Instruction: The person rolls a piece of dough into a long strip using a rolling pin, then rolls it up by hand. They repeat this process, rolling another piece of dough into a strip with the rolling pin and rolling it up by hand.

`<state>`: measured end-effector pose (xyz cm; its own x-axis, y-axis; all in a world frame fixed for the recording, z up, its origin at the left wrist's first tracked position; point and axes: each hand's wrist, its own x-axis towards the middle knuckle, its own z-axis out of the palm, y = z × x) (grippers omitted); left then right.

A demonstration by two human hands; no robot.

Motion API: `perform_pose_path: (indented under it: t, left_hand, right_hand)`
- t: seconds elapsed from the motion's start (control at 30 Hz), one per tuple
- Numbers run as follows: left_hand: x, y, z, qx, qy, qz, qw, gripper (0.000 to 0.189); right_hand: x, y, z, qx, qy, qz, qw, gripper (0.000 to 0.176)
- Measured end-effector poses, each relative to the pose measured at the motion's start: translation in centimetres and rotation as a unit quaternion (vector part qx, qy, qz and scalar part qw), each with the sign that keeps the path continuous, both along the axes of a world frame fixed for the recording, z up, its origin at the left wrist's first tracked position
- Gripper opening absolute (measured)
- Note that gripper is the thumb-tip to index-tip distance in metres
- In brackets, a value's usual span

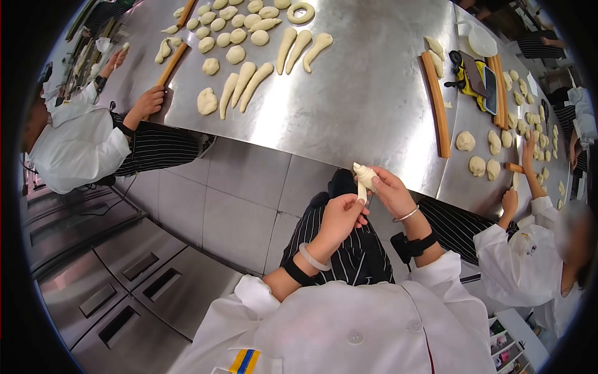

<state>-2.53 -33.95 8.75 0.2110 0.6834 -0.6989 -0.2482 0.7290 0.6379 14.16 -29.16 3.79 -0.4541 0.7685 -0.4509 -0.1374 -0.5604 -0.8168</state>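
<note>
Just off the near edge of the steel table, a piece of rolled-up dough point(365, 176) with ridged, spiral layers is held in the air. My right hand point(391, 192) wraps its fingers around the roll from the right. A flat dough strip hangs down from it, and my left hand point(341, 218) pinches that strip near its lower end. On the table ahead to the left lie several tapered dough pieces point(243, 86), and a dough ring point(300, 13) sits farther back. Both hands are apart from the table.
The steel table point(349, 100) spans the front. Round dough balls point(235, 55) lie at its back left. A wooden rolling pin point(435, 103), a phone point(491, 90) and a white bowl point(482, 40) are on the right. Co-workers stand on both sides; steel cabinets point(124, 274) are at left.
</note>
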Motion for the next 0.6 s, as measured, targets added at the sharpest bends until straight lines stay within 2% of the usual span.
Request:
perform_pose_path:
  t: [0.17,0.3,0.37,0.47,0.6]
  left_hand:
    - [-0.3,-0.3,0.9,0.034,0.018,-0.015,0.999,0.02]
    - [-0.2,-0.1,1.3,0.048,0.028,-0.016,0.998,0.019]
    - [-0.2,0.0,1.4,0.053,0.034,-0.015,0.998,0.019]
    - [-0.2,0.2,1.5,0.067,0.039,-0.008,0.997,0.019]
    - [-0.3,0.7,1.8,0.07,0.046,-0.014,0.996,0.019]
  right_hand:
    - [-0.1,0.1,1.1,-0.051,0.052,-0.032,0.997,0.037]
    - [-0.5,0.6,2.7,-0.055,0.02,-0.026,0.998,0.037]
    - [-0.7,0.9,3.5,0.028,-0.042,0.024,0.998,0.037]
    - [-0.9,0.7,3.0,0.072,-0.026,0.008,0.997,0.039]
    - [-1.2,1.0,3.7,0.073,-0.021,0.006,0.997,0.039]
